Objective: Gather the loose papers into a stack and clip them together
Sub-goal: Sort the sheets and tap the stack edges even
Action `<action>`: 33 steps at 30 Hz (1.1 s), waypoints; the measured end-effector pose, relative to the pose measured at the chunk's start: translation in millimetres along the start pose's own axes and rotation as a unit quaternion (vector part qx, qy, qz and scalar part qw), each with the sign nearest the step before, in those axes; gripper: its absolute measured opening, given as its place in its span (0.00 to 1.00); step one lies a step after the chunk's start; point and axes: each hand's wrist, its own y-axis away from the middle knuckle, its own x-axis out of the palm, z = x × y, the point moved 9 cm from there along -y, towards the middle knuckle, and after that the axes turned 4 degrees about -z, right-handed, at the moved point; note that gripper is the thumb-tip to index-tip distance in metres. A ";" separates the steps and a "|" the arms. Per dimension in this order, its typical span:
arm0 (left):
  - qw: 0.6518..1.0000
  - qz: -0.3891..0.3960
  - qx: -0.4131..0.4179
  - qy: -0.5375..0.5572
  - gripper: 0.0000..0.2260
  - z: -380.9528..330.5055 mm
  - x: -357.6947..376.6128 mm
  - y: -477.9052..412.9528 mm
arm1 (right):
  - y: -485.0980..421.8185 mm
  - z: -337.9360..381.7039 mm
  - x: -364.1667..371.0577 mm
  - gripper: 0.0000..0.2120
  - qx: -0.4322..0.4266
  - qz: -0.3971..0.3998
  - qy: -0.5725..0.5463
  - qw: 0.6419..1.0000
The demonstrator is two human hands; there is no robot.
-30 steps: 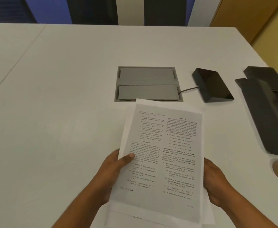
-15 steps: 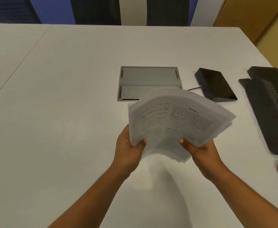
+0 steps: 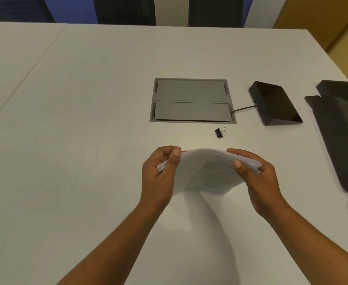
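While my left hand (image 3: 158, 175) pinches one side of the papers (image 3: 205, 173) and my right hand (image 3: 259, 182) clamps the other, the stack bows upward above the table (image 3: 76, 140) — thumbs on top. At one o'clock, apart from it, the binder clip (image 3: 219, 133) lies just below the grey hatch (image 3: 191, 100).

Left: table (image 3: 66, 140) wide open | far centre: binder clip (image 3: 220, 133) near flush grey hatch (image 3: 192, 100), approach clear | right: black box (image 3: 275, 102), cable (image 3: 244, 108), dark device (image 3: 341, 130) crowding that edge
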 end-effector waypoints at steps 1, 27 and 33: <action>1.000 -0.001 -0.003 -0.005 0.11 1.5 -0.7 -0.7 | -0.3 -0.5 0.6 0.24 0.000 0.002 -0.005 1.000; 0.996 0.058 0.007 -0.070 0.11 22.3 -3.5 -4.5 | -11.0 -12.4 -7.6 0.11 -0.037 -0.001 -0.003 0.999; 0.995 0.089 0.033 -0.016 0.24 14.4 5.4 -0.3 | -14.1 -11.8 -10.4 0.23 -0.029 -0.007 -0.051 0.998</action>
